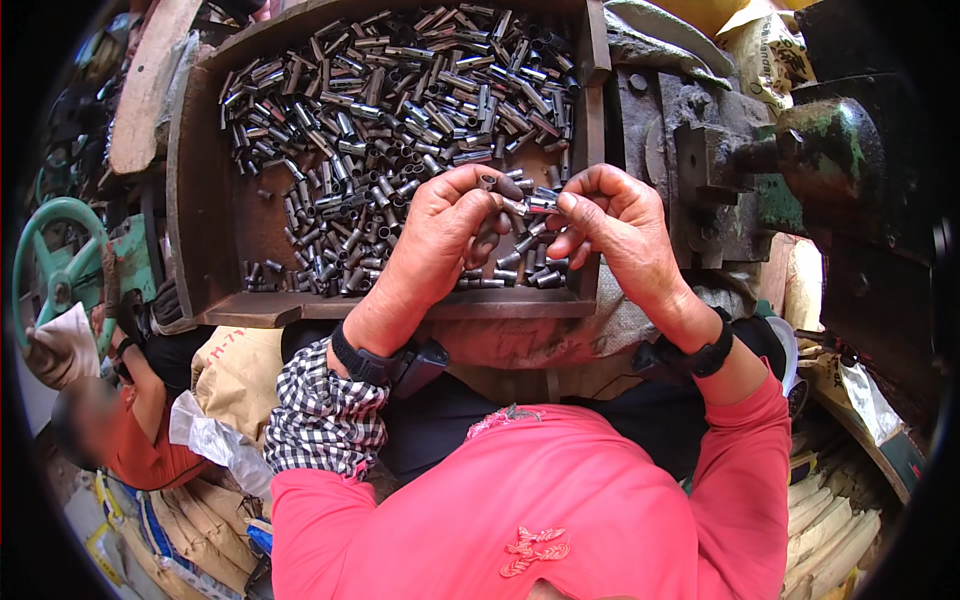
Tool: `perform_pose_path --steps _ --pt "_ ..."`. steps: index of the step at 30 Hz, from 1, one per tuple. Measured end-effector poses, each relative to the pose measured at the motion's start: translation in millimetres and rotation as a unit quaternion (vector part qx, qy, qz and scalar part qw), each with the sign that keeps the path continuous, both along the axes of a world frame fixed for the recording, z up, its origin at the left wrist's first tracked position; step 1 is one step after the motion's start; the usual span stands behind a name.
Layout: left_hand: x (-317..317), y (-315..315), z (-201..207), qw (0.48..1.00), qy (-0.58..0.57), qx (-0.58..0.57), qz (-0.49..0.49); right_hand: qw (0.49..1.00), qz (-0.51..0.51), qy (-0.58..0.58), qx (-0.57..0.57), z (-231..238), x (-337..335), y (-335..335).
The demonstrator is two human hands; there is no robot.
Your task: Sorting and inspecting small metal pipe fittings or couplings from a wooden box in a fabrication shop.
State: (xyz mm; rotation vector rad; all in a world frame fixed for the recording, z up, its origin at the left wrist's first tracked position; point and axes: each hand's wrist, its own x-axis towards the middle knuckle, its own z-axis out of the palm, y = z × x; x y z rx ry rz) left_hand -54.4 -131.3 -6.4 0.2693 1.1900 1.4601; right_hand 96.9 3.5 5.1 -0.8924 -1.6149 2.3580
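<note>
Over the near right part of a shallow brown tray (190,190), both my hands are brought close together. A short dark metal tube (488,183) sits in the curled fingers of my left hand (440,220), whose thumb and fingertips are pinched. Between the two hands is a shiny slotted metal tube (541,203), pinched by the thumb and fingers of my right hand (615,220). Its left end meets my left fingertips; whether it is joined to another piece is too small to tell. Many loose metal tubes (400,100), long and short, lie heaped in the tray.
A greasy green machine (830,150) stands close on the right. On the left is a green handwheel (62,262), with another person (150,430) in an orange top below it. Paper sacks (240,375) lie beside my left arm; stacked sacks (830,530) fill the lower right.
</note>
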Motion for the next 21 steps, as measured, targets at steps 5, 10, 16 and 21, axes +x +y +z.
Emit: perform_pose_path --steps 5,10,16,21 --pt "0.9 0.0 -1.4 1.0 0.004 0.003 0.026 1.0 -0.01 -0.006 -0.014 -1.9 -0.3 0.0" --pt "4.5 0.8 -3.0 0.999 -0.003 -0.002 0.041 1.0 -0.004 -0.01 -0.006 -2.4 -0.3 0.0" --pt "5.1 0.8 -1.4 0.999 -0.035 -0.027 0.028 1.0 -0.017 -0.001 -0.012 0.2 -0.9 -3.6" --pt "15.5 1.7 0.4 0.999 0.043 -0.006 -0.003 0.999 -0.05 0.009 0.014 -2.0 -1.1 -7.7"
